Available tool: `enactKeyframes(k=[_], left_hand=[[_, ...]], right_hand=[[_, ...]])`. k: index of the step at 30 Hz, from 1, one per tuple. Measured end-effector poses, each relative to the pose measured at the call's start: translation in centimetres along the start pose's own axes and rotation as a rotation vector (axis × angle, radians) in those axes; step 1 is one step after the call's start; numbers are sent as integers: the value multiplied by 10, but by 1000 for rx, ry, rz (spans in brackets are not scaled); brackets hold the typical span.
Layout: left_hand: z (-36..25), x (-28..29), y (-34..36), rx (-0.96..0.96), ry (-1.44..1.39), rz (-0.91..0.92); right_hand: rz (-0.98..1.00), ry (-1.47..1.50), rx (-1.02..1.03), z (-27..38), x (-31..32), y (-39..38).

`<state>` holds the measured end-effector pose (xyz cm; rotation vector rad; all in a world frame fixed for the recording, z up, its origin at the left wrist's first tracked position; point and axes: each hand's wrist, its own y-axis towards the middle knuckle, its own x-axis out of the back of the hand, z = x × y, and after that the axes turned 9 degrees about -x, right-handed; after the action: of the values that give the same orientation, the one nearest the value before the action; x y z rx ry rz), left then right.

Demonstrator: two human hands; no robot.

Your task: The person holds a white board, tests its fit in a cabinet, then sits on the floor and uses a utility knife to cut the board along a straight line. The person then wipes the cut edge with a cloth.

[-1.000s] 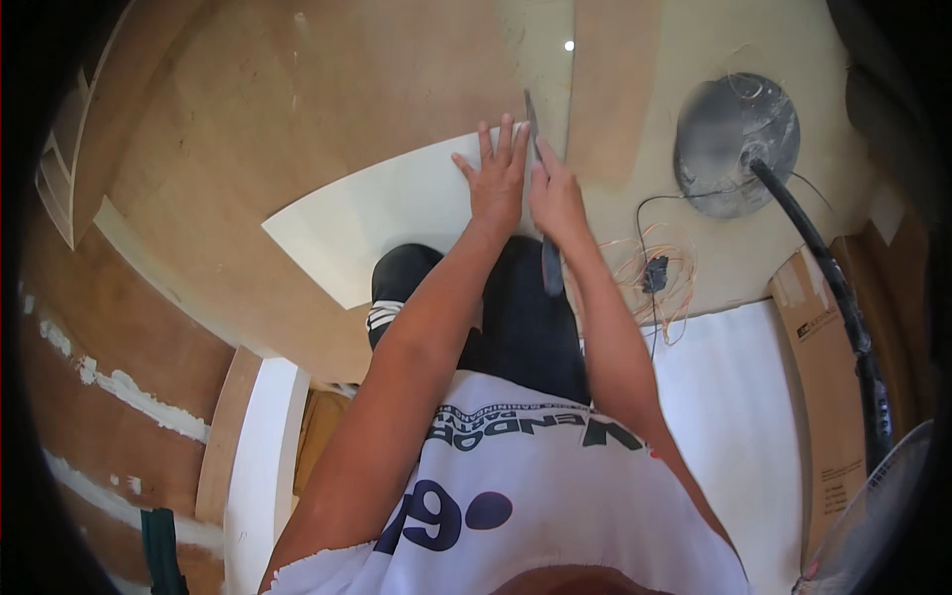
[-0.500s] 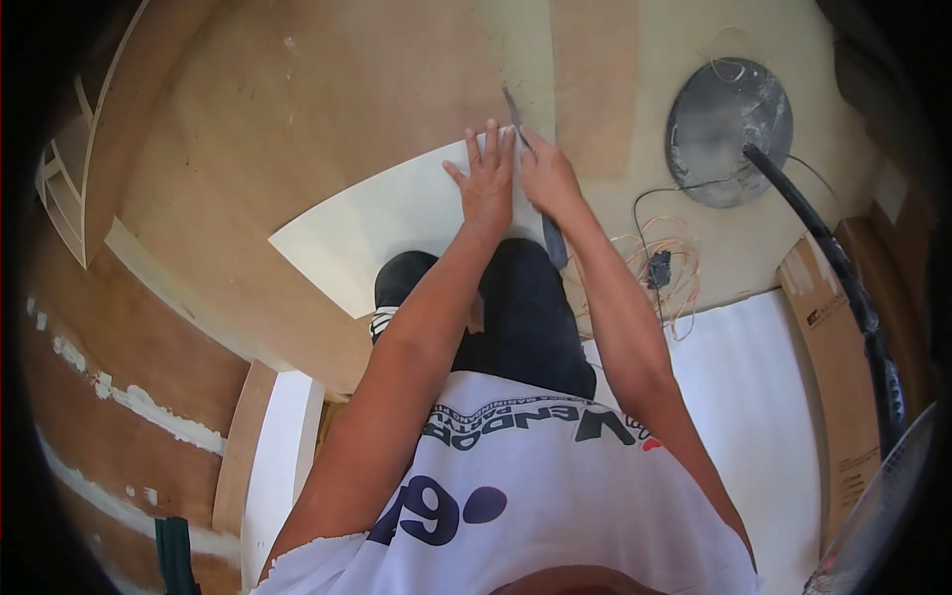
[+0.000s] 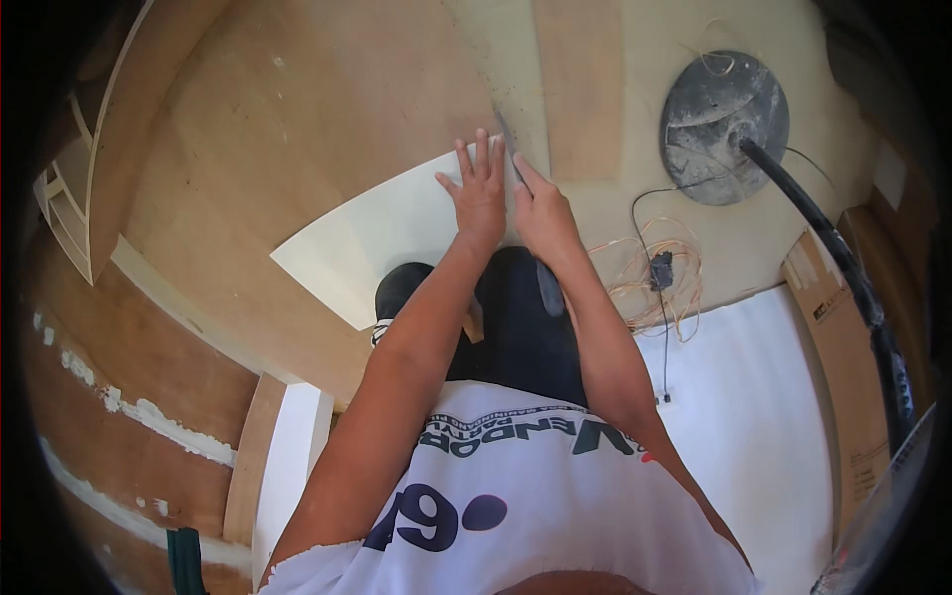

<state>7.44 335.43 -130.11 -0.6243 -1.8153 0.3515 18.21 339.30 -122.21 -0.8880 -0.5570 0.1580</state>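
Observation:
My left hand (image 3: 479,206) lies with fingers spread on a white curved-edged panel (image 3: 357,238), near its far right corner. Just to its right, my right hand (image 3: 541,213) grips a long, narrow grey tool (image 3: 504,131), held along the panel's right edge; its lower end shows over my dark-clothed right thigh. I cannot tell exactly what kind of tool it is. The panel rests on a broad brown wooden surface (image 3: 248,149) and reaches under or against my knees.
A round dark base (image 3: 694,119) with a black hose (image 3: 843,268) stands at right, beside coiled thin wire (image 3: 679,307) and a small black block (image 3: 661,270). A cardboard piece (image 3: 833,377) lies lower right, a wooden strip (image 3: 580,89) above, and a curved wooden frame (image 3: 104,169) upper left.
My right hand and the tool went away from me along the panel edge, then came back toward me. My left hand stays pressed on the panel. The view has shifted slightly.

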Motion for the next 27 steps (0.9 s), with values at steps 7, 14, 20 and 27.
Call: enactKeyframes(k=[7,14,20,27], left_hand=[[-2,6,-5,-20,11,68],[0,-2,-1,12,-8,28],[-2,1,-1,-30,5,-29],[-5,-1,-3,-37,-15,-62]], right_hand=[[69,-4,-119,-14,-7,42],[-76,63,97,-29,-8,-19],[-3,45,-46,-24,-13,18],[11,65,-68,-17,-14,12]])
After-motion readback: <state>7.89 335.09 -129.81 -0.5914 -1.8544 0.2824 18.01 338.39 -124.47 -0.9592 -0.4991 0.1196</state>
